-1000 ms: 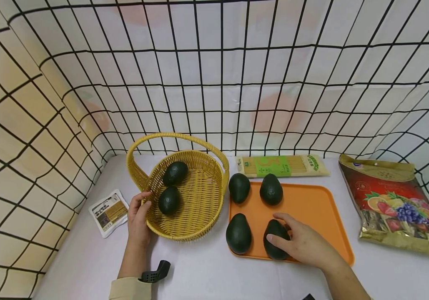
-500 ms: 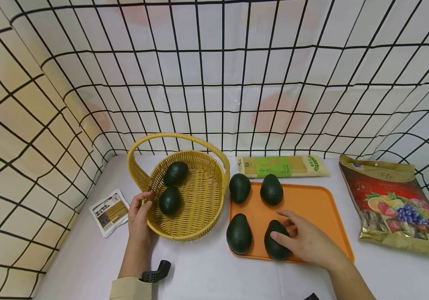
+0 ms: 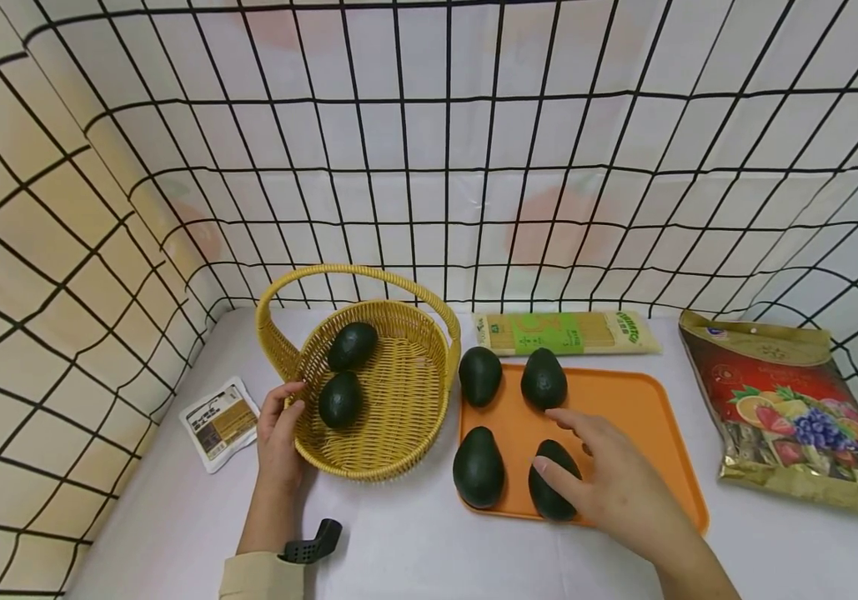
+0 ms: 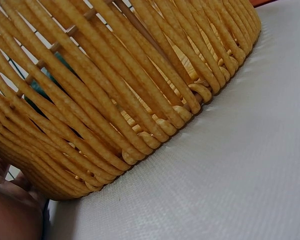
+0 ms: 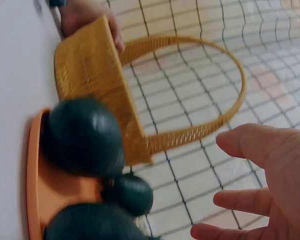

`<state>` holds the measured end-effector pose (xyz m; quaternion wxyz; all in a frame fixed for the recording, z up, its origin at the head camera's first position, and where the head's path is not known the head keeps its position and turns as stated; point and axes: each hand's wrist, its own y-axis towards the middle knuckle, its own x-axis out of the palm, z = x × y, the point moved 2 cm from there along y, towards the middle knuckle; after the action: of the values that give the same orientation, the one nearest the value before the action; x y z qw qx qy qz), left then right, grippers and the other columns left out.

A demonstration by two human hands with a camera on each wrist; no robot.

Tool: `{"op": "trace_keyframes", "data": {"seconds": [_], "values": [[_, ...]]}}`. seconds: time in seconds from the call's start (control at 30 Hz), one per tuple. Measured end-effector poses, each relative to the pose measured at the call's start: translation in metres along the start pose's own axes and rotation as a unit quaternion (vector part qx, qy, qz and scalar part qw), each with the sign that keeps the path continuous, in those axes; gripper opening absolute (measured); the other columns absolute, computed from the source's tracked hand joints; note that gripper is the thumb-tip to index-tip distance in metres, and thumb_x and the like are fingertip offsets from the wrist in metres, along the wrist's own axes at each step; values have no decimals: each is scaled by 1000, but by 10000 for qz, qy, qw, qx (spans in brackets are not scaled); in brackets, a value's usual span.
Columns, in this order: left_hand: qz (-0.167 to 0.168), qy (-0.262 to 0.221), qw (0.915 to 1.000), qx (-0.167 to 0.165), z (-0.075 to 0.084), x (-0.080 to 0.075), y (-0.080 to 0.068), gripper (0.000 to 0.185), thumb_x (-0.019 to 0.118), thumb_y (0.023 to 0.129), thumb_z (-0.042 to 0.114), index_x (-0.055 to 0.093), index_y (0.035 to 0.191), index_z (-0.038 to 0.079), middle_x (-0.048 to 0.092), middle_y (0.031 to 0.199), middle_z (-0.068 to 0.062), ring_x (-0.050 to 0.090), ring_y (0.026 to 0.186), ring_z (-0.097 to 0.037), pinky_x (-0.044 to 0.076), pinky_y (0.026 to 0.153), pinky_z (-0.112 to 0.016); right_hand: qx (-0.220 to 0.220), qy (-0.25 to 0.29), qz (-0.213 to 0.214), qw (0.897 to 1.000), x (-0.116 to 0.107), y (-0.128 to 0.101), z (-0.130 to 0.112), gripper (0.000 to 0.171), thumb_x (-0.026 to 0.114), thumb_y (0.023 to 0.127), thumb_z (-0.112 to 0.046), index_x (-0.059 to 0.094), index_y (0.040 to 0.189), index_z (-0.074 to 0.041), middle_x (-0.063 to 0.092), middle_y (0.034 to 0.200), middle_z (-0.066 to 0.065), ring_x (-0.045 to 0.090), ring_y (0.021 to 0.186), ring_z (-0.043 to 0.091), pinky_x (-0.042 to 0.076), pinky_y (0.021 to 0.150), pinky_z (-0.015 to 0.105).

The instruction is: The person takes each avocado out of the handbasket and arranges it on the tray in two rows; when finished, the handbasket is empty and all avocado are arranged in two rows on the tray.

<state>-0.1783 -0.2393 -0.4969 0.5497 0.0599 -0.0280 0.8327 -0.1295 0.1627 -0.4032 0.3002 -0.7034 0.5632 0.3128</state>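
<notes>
The right hand hovers with spread, relaxed fingers over the near right avocado on the orange tray, gripping nothing. Three more avocados sit on that tray. The left hand curls its fingers on the rim of the wicker basket, which holds two avocados.
</notes>
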Motion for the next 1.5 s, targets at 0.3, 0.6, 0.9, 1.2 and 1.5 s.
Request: {"op": "trace_keyframes", "data": {"seconds": [0.3, 0.6, 0.9, 1.2, 1.5], "values": [[-26, -6, 10000, 34, -1, -1, 0, 27, 42, 101, 9, 61, 121, 11, 49, 140, 5, 35, 141, -13, 22, 122, -49, -251, 283, 104, 9992, 11, -4, -36, 54, 74, 91, -45, 58, 139, -26, 64, 134, -2, 61, 123, 24, 51, 101, 51], [-21, -16, 10000, 55, -1, -2, -1, 26, 44, 101, 9, 61, 120, 10, 44, 150, -1, 26, 152, -21, 16, 126, -52, -620, 997, -14, 9931, 37, 5, -68, 47, 78, 90, -33, 61, 133, -28, 65, 129, -7, 62, 121, 14, 54, 99, 40], [-9, -58, 10000, 59, -2, -2, 0, 26, 44, 101, 9, 62, 120, 12, 47, 146, 3, 29, 149, -18, 18, 125, -53, -909, 1379, -262, 9859, 66, 27, -96, 44, 74, 93, -34, 61, 134, -23, 65, 124, -7, 60, 116, 8, 55, 98, 38], [-17, -12, 10000, 45, -1, -1, -1, 27, 43, 102, 10, 61, 121, 12, 50, 139, 7, 36, 140, -13, 26, 120, -47, -1039, 821, 38, 9912, 90, 48, -119, 41, 68, 96, -37, 63, 133, -20, 66, 126, -1, 64, 110, 16, 54, 89, 39], [43, -20, 9999, 125, -1, 1, 1, 26, 43, 102, 8, 62, 119, 13, 54, 129, 10, 42, 131, -9, 32, 109, -31, -1281, 1183, 9, 9847, 105, 65, -145, 35, 67, 97, -34, 66, 128, -18, 68, 121, 1, 67, 103, 19, 53, 84, 32]]}}
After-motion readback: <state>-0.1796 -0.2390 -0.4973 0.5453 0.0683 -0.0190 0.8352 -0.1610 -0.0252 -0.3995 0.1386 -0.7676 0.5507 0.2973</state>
